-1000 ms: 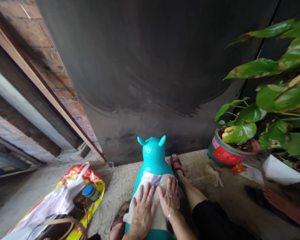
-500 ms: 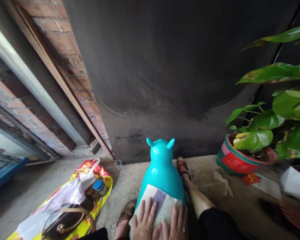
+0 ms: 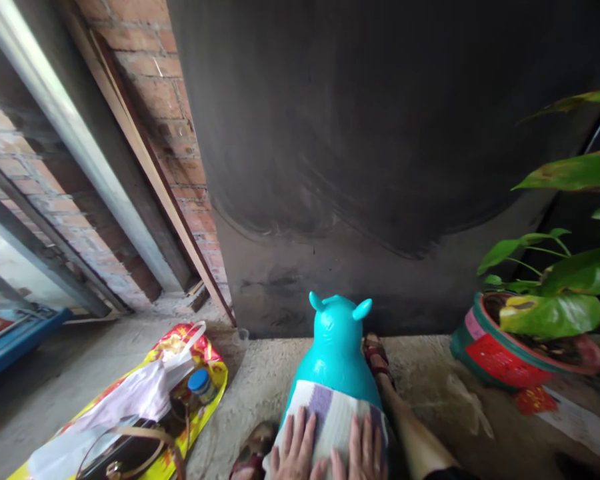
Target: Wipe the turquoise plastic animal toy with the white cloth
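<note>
A turquoise inflatable animal toy (image 3: pixel 336 347) with two small ears stands on the concrete floor between my legs, facing a dark wall. A white cloth (image 3: pixel 330 420) with purple and grey stripes lies over its back. My left hand (image 3: pixel 296 448) rests flat on the cloth with the fingers spread. My right hand (image 3: pixel 365 448) lies flat beside it on the same cloth. Only the fingers of both hands show at the bottom edge. My right leg and sandalled foot (image 3: pixel 375 353) stretch out along the toy's right side.
A yellow and red bag (image 3: pixel 180 400) lies open at the left, holding a white plastic bag (image 3: pixel 130 400), a blue-capped bottle (image 3: pixel 200 385) and a brown handle. A potted green plant (image 3: pixel 520 340) stands at the right. A brick wall (image 3: pixel 170 120) rises at the left.
The view has tilted up and to the left, so my hands sit lower in the frame. Both hands slid back along the cloth on the toy, staying flat.
</note>
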A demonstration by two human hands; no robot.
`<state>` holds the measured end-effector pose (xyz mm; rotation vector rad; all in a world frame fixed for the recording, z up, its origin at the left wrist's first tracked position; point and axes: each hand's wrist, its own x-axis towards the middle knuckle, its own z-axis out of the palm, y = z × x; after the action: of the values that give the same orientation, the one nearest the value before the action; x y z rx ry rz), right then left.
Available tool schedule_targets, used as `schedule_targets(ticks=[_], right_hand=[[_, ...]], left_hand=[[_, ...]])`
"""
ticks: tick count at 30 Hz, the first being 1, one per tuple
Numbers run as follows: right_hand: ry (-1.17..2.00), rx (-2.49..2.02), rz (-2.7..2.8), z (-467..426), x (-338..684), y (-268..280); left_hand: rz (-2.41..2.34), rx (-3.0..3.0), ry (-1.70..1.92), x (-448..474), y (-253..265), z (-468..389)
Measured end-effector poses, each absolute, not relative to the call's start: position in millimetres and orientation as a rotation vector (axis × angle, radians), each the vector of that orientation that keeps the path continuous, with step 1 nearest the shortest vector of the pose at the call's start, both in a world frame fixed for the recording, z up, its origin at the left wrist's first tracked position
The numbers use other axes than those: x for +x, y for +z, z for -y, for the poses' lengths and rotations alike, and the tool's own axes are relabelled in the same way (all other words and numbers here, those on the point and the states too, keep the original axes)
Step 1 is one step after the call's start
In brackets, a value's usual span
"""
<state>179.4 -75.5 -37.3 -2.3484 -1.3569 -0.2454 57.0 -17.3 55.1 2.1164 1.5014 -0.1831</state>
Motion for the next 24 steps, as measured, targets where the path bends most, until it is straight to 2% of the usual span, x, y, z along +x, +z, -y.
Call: schedule_targets(ticks=[3, 9, 12, 15, 20, 24], right_hand=[[-0.296, -2.281, 1.305, 81.3, 183.3, -47.9], [-0.036, -2.364, 1.476, -3.5, 225.4, 18.5], [0.025, -2.418, 1.467, -20.7, 235.2, 33.8], [-0.062, -2.402, 1.452, -2.2, 224.3, 20.2], [-0.261, -2.277, 1.386, 74.3, 190.5, -38.4], [-0.131, -2.121, 1.338, 109.0, 203.3, -57.9]], left_hand=[[-1.452, 2.115, -0.135, 54.2, 53.6, 15.6], [-1.419, 2.07, -0.019, 73.6, 64.6, -28.5], [-1.408, 2.077, -0.006, 82.2, 68.4, -39.2], [-1.427, 2.101, -0.008, 78.3, 63.8, -29.6], [-1.415, 2.102, -0.057, 58.4, 56.7, 6.8], [-1.373, 2.084, -0.129, 44.0, 61.3, 24.1]])
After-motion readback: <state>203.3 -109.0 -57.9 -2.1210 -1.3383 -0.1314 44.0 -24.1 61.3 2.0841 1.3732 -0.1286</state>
